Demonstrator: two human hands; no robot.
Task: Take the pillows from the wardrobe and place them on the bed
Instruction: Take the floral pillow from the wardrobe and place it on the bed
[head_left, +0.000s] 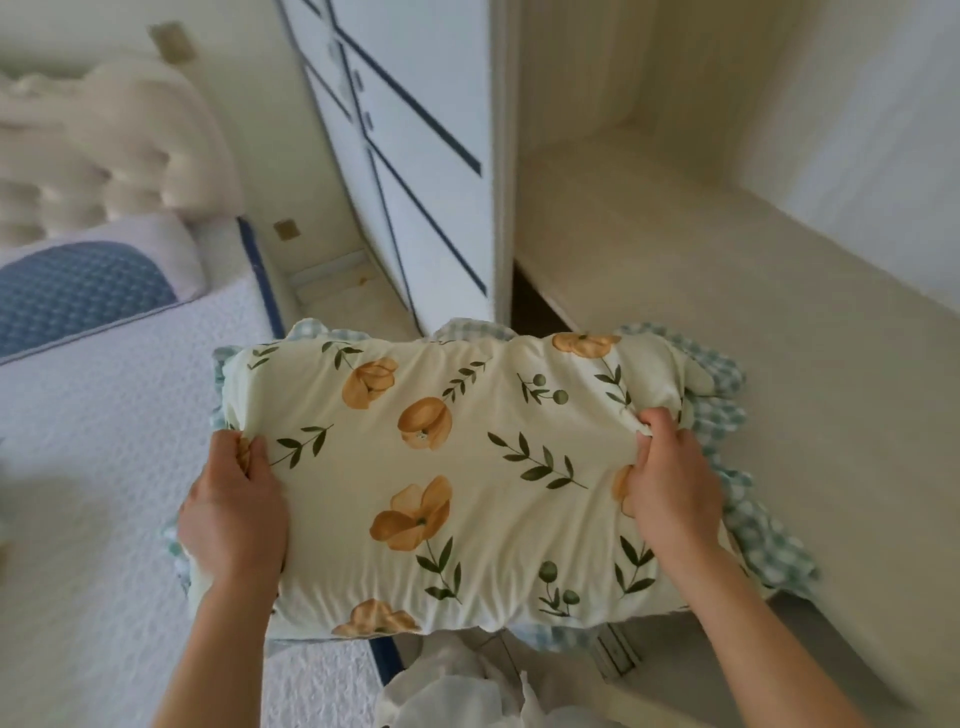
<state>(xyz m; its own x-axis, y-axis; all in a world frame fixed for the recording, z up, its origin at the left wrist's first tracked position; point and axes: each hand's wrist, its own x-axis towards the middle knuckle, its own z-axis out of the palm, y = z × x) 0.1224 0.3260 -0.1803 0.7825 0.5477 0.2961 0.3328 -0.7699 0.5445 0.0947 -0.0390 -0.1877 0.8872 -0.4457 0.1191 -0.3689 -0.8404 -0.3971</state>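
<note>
A cream pillow (467, 467) printed with orange flowers and green leaves, edged with a blue-green checked ruffle, is held flat in front of me. My left hand (234, 509) grips its left edge and my right hand (670, 483) pinches its right edge. The pillow hangs between the white bed (93, 441) on the left and the open wardrobe (701, 260) on the right. The wardrobe shelf in view is bare beige. On the bed, near the headboard, lies a blue and white pillow (78, 291).
A tufted cream headboard (88, 156) stands at the far left. A white wardrobe door (415, 156) with dark blue trim stands open between bed and wardrobe. A narrow strip of floor (343, 291) runs beside the bed. White fabric (457, 691) shows below the pillow.
</note>
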